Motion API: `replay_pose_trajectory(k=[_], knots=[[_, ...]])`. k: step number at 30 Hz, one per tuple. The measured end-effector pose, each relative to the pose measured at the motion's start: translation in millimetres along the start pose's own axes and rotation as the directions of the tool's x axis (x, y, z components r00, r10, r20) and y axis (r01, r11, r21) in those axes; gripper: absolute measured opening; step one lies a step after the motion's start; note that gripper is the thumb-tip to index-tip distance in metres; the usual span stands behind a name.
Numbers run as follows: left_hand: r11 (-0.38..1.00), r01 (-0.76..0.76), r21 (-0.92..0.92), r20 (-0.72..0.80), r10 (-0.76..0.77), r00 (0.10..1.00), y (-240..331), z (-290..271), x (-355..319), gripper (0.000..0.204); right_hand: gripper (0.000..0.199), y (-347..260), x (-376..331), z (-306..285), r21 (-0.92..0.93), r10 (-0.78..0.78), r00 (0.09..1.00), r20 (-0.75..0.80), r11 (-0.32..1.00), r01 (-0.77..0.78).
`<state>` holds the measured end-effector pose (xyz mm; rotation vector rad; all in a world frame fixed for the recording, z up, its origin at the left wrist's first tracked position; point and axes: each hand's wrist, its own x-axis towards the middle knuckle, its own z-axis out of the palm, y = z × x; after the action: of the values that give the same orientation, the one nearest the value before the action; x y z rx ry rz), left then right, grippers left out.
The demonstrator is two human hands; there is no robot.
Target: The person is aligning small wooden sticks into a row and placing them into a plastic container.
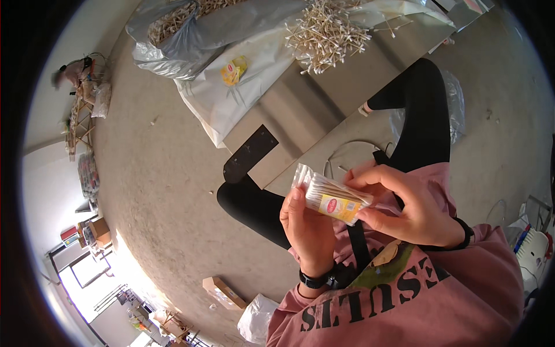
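Observation:
A small clear plastic packet of cotton swabs (328, 194) with a yellow and red label is held up in front of my lap. My left hand (307, 234) grips its left end, the thumb pressed on the front. At the opposite end, my right hand (411, 209) is closed on the packet's edge between thumb and fingers. The swabs lie side by side inside the film. On the work table, a heap of loose cotton swabs (328, 36) is piled at the far side, and yellow labels (233, 70) lie on a white plastic sheet (199, 98).
The metal table (300, 110) stands before my knees, with a dark perforated plate (251, 153) at its near left corner. A grey plastic bag (173, 49) of swabs lies at the far left. A cardboard box (224, 293) and a white bag (258, 318) are on the floor. Another person (81, 75) works far left.

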<state>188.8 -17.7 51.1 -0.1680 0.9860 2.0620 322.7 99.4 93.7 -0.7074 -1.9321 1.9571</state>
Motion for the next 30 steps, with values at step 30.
replay_pose_trajectory(k=[30], knots=[[0.619, -0.462, 0.635, 0.209, 0.438, 0.874, 4, 8, -12, 0.022, 0.031, -20, 7, 1, -0.736, -0.241, 0.970, 0.023, 0.653, 0.180]])
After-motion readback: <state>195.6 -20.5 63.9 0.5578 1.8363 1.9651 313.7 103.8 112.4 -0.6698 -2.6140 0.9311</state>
